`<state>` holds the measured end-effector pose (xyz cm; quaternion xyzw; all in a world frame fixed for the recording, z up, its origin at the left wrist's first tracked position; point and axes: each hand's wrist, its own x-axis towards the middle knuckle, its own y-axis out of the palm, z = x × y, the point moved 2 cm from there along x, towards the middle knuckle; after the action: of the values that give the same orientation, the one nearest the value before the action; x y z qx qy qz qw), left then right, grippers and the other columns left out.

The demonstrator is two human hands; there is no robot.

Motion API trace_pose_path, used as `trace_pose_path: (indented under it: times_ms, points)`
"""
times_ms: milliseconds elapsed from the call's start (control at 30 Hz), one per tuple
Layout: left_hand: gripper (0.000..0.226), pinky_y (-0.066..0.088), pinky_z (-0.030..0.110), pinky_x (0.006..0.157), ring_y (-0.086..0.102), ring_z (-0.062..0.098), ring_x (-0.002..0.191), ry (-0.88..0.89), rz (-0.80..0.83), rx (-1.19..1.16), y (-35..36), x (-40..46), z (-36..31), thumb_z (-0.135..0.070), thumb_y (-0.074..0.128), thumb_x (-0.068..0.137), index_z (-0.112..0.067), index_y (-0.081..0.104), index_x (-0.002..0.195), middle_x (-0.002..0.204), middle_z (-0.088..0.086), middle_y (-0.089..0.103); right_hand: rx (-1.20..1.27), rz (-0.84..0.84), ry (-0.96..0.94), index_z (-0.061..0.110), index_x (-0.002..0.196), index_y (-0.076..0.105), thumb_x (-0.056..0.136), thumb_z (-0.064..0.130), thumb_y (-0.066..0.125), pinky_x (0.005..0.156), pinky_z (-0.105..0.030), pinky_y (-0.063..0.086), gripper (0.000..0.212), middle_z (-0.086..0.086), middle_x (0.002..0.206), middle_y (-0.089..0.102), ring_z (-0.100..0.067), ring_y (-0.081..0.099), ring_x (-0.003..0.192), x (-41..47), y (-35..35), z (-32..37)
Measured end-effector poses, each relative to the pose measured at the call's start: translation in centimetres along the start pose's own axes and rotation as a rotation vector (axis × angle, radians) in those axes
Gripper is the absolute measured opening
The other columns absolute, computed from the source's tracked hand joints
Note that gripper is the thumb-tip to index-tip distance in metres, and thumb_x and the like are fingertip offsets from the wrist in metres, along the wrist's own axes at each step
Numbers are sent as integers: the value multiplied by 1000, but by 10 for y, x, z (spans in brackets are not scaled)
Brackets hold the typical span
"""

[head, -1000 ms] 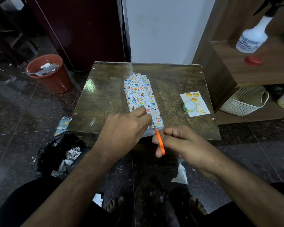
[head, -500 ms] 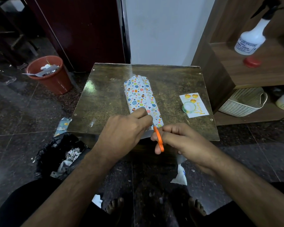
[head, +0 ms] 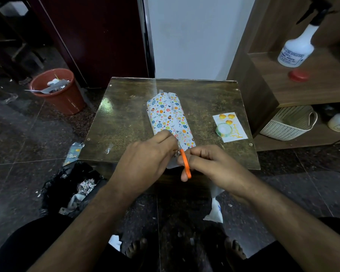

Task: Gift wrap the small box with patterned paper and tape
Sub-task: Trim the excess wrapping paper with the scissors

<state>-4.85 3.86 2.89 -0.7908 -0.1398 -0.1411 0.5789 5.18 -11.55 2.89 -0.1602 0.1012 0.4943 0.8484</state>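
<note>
At table (head: pixel 126 122) front edge: your left hand (head: pixel 145 161) pinches wrapped box (head: pixel 170 116) paper end; your right hand (head: pixel 208 163) grips orange scissors (head: pixel 185 163), blades at paper; tape roll (head: pixel 223 129) on card (head: pixel 236 132) nearby.

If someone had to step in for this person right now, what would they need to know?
Left hand: pressing down the near end of the wrapped box on the small table.
Right hand: gripping orange-handled scissors, blades at the near end of the paper.
Tape roll: on a birthday card, right of the box.
Done: patterned paper is around the box, seam on top.
Left: apparently trim the near end, then fold and tape the ends. Whether the far end is finished cannot be told.
</note>
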Motion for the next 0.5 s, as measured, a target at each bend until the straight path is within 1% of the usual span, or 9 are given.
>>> trace_pose_path:
  times_ms: [133,233,267,333,400,500]
  points:
    - [22,52,44,46,64,29,63,6,-19,-6,-2,-1,0,-31,45,100,-17,62,97,97,-1,62,8,16,-3,-3,90,73,102,14,60,87,-22,49,24,-7,77,77,-8,67,77,0,-2,-1]
    - [16,50,42,42,66,28,62,8,-43,22,-3,-1,-1,-29,50,100,-19,62,97,99,-2,64,28,16,-6,-5,92,73,101,14,60,92,-26,48,24,-7,76,77,-8,67,78,-1,-5,-2]
    - [14,49,42,41,67,27,62,7,-50,43,-4,-2,-2,-29,51,100,-20,62,97,100,-3,66,36,15,-3,-4,93,74,100,15,59,90,-26,48,25,-7,75,77,-8,66,77,-1,-6,-1]
    - [9,48,40,38,67,26,60,14,-62,94,-5,-2,-4,-28,56,99,-22,62,98,101,-5,67,53,14,13,-3,93,75,100,15,58,81,-20,43,25,-8,74,76,-5,65,75,-3,-7,0]
    - [5,45,38,35,64,25,56,26,-77,144,-5,-2,-6,-24,62,96,-20,64,96,98,-4,68,59,17,25,-1,92,75,100,15,58,75,-15,40,24,-8,74,76,-3,64,73,-4,-8,1]
    - [8,44,37,34,61,25,51,41,-91,184,-4,0,-8,-23,61,96,-17,67,94,96,-3,68,53,15,23,4,91,77,100,17,59,81,-21,39,24,-7,75,77,-2,64,75,-4,-9,1]
